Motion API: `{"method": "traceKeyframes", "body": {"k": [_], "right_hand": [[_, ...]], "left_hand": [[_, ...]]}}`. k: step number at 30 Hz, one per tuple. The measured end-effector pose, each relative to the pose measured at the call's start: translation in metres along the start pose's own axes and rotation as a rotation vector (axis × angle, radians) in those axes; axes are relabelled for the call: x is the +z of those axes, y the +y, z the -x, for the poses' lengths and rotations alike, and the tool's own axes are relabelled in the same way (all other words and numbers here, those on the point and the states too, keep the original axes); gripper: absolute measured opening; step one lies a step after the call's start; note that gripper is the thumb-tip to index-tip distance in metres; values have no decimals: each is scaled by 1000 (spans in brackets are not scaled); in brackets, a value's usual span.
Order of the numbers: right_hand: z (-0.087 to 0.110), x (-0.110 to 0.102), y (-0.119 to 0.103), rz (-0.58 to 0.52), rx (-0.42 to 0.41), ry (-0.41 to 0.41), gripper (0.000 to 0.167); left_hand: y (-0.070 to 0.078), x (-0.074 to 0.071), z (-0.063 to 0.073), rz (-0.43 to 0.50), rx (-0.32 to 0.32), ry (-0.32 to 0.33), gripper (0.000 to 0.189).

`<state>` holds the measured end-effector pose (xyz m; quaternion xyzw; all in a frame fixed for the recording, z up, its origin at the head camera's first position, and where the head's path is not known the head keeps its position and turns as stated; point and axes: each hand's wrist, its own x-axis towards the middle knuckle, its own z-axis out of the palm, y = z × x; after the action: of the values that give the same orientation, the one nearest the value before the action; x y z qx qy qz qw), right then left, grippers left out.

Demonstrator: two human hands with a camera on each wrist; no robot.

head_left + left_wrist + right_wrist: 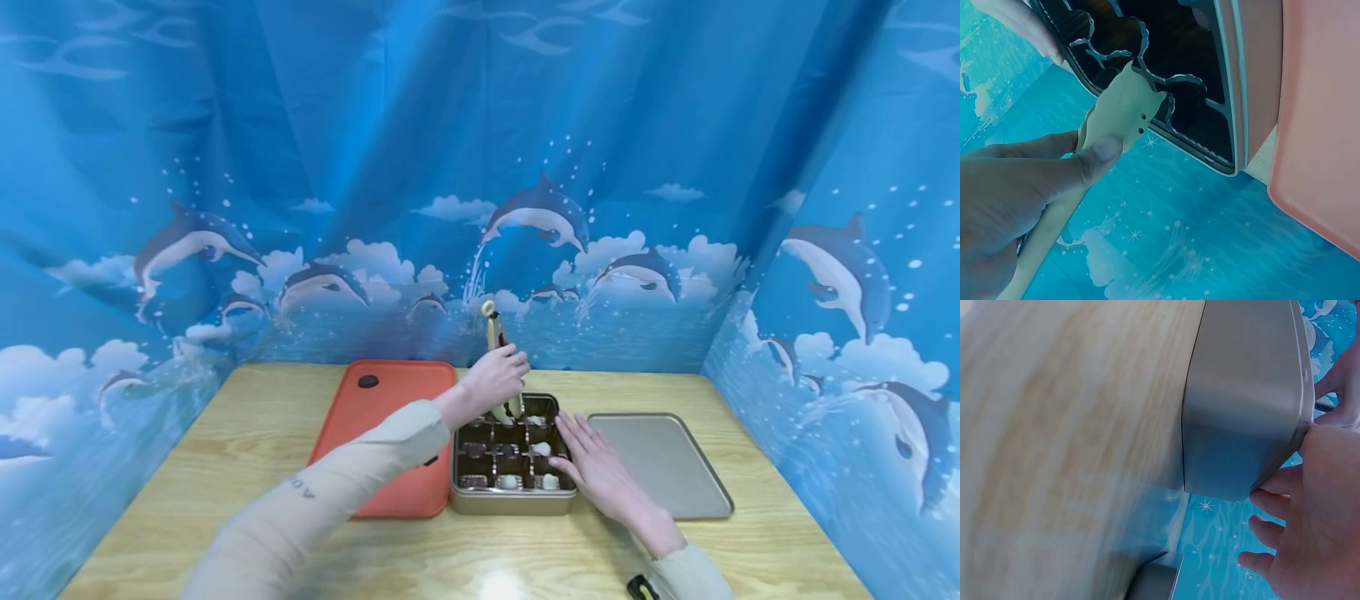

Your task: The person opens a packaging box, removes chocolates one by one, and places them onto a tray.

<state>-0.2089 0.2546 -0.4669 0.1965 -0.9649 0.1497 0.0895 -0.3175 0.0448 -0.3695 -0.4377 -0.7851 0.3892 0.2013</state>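
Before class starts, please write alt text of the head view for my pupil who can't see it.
A person's left grip holds pale tongs at a divided tin of small pieces; the right grip rests against its right edge. A red panel lies left, a grey tray right, on a wooden table before a dolphin backdrop.
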Motion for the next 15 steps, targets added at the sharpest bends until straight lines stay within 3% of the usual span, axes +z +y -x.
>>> {"method": "traceKeyframes", "body": {"k": [7, 15], "right_hand": [[1, 1, 0, -7, -1, -14, 70], [1, 0, 0, -8, 1, -8, 70]], "left_hand": [[0, 3, 1, 23, -14, -18, 18], [-1, 4, 7, -8, -37, 81, 16]]}}
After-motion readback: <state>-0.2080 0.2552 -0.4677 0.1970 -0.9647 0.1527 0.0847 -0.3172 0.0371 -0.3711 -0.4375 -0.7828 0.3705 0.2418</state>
